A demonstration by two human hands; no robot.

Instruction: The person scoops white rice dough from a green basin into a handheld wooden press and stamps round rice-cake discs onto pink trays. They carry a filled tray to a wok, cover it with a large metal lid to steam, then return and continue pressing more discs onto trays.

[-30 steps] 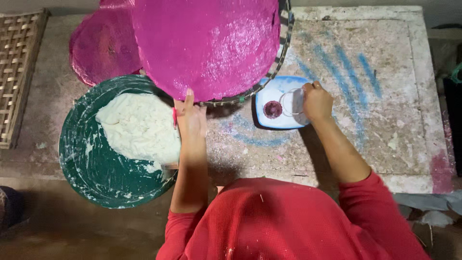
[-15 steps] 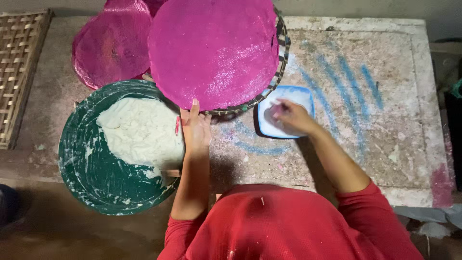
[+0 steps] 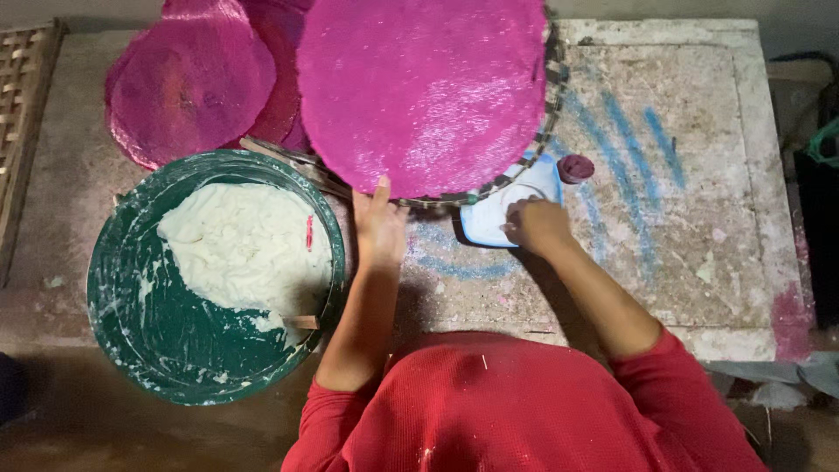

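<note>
A large round magenta sheet [image 3: 424, 92] lies on a woven tray whose rim [image 3: 530, 166] shows at its lower right. My left hand [image 3: 380, 232] lies flat, fingers straight, with the fingertips touching the sheet's near edge. My right hand [image 3: 535, 225] is curled over the right side of a small white and blue container [image 3: 488, 223], fingertips bunched at its rim; what they pinch is hidden. A small dark red cap [image 3: 575, 168] sits on the table just beyond that container.
A green basin [image 3: 175, 350] with white dough [image 3: 245, 249] and a wooden stick [image 3: 301, 322] stands at my left. More magenta discs [image 3: 188, 87] lie behind it. A woven mat [image 3: 17, 131] is far left. The stone table [image 3: 690, 201] has blue streaks.
My right hand moved from the container's right side onto it and now curls at its near right edge. The dark red cap went from the container to the table beside it. My left hand stayed.
</note>
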